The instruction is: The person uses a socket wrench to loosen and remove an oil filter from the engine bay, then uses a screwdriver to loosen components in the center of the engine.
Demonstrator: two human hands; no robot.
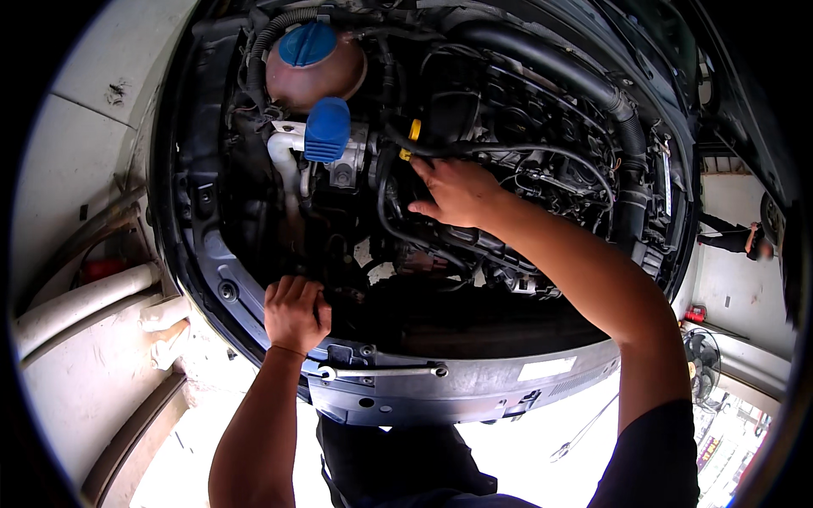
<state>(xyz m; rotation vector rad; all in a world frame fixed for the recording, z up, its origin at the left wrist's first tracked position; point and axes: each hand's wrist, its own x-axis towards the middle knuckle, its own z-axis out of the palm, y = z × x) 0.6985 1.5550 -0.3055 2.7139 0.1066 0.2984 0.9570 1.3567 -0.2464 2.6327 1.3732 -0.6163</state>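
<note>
I stand over an open car engine bay. My right hand (457,190) reaches into the middle of it, fingers stretched and thumb apart. Its fingertips are at a yellow dipstick handle (412,135), beside a black hose (525,148); whether they touch it is hard to tell. At the front left edge, my left hand (295,313) is closed, its fingers curled by the front panel (500,385); what they grip, if anything, is hidden. On that panel lies a metal wrench (385,372), just right of my left wrist.
A coolant tank (318,76) with a blue cap stands at the far left, a second blue cap (328,131) nearer. A thick black pipe (550,59) crosses the back. Pale pipes (85,309) run along the left wall. A person (745,240) and a fan (702,364) are at the right.
</note>
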